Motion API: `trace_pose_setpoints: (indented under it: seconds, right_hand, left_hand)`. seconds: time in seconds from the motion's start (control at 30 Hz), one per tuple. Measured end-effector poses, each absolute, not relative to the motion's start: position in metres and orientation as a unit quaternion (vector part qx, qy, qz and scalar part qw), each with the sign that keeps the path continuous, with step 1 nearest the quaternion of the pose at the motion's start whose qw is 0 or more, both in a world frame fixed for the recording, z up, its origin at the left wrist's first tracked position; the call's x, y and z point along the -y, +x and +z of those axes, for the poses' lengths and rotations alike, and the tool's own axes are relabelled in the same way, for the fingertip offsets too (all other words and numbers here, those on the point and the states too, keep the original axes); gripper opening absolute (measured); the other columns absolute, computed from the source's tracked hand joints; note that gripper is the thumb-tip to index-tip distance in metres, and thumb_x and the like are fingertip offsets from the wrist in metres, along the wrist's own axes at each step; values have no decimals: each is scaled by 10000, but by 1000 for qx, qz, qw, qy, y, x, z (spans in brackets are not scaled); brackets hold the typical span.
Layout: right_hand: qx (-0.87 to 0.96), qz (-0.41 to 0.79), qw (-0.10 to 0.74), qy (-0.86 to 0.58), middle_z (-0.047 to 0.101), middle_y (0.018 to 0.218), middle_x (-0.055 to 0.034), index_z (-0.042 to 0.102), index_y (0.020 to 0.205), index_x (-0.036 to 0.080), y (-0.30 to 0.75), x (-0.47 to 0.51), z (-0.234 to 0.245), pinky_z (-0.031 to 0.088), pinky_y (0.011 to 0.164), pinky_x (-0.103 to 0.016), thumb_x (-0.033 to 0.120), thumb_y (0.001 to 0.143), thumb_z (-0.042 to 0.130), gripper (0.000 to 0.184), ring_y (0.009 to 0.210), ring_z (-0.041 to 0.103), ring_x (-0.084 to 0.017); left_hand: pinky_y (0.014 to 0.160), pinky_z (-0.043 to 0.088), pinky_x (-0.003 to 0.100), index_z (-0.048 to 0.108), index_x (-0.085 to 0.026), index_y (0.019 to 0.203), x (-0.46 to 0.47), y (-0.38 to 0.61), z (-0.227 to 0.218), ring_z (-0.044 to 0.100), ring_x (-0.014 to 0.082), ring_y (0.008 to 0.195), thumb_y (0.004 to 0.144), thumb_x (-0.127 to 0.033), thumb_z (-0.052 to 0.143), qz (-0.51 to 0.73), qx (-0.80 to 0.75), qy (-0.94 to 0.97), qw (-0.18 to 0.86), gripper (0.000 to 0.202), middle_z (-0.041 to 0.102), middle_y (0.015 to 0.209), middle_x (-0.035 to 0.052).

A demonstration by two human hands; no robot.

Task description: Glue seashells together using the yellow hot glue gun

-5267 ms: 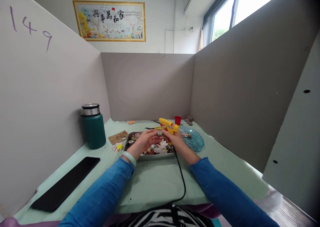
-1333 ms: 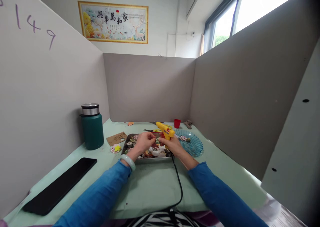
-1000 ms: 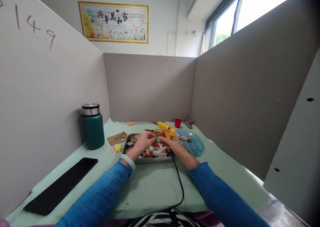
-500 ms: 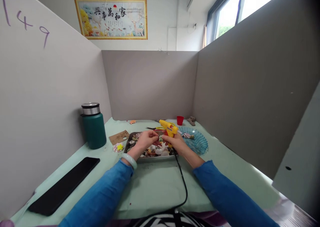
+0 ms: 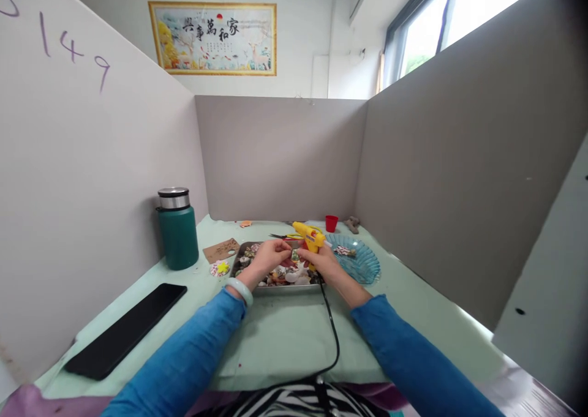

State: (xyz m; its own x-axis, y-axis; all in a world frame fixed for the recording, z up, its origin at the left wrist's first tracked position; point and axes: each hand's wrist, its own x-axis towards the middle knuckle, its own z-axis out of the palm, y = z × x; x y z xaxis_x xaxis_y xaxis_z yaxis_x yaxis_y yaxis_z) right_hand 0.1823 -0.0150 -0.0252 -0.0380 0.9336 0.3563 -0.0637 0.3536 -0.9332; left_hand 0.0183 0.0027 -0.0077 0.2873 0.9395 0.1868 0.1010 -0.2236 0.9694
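Both hands meet over a metal tray (image 5: 285,288) heaped with small shells and craft bits. My left hand (image 5: 267,258), a pale bangle on its wrist, has its fingers pinched on a small greenish piece (image 5: 294,255) held between the two hands. My right hand (image 5: 321,261) is wrapped round the grip of a yellow glue gun (image 5: 309,236), whose black cord (image 5: 334,337) runs back toward me across the green table cover. The gun's nozzle points left, near the small piece.
A green flask (image 5: 177,236) stands at the left wall, a black phone (image 5: 126,329) lies near the front left. A blue glass dish (image 5: 361,264) sits right of the tray, a red cup (image 5: 331,223) behind it. Grey partitions close three sides.
The hands have stayed together over the tray, with the fingers closing a little more round the small piece. The view shifted slightly as my head moved.
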Motion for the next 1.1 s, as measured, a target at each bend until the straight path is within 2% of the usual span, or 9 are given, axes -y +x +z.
trace_pose_setpoints:
  seconds: [0.13, 0.57, 0.87, 1.1]
  right_hand:
    - [587, 412, 579, -387, 626, 682, 5, 635, 907, 207, 183, 14, -26, 452, 511, -268, 358, 634, 762, 336, 579, 580, -147]
    - [574, 419, 593, -378, 618, 687, 2, 627, 895, 205, 182, 13, -27, 453, 493, -265, 369, 647, 765, 327, 571, 569, -139]
    - [576, 419, 590, -380, 613, 702, 9, 622, 909, 207, 183, 14, -26, 453, 507, -257, 357, 638, 766, 341, 560, 545, -119]
    - [592, 403, 598, -361, 611, 753, -3, 612, 941, 197, 181, 13, -27, 459, 540, -261, 311, 619, 761, 373, 643, 554, -144]
  left_hand:
    - [537, 553, 224, 577, -124, 747, -7, 17, -12, 697, 163, 557, 744, -163, 711, 441, -385, 653, 481, 139, 663, 577, 11]
    - [565, 555, 264, 584, -123, 764, -6, 19, -11, 677, 155, 556, 744, -97, 657, 478, -402, 642, 444, 80, 658, 615, 8]
    - [582, 517, 215, 638, -150, 737, -8, 18, -15, 651, 130, 589, 695, -115, 647, 498, -417, 682, 336, 55, 676, 641, 10]
    - [576, 518, 216, 680, -136, 763, -8, 19, -15, 648, 130, 594, 708, -141, 655, 498, -409, 676, 358, 61, 687, 675, 21]
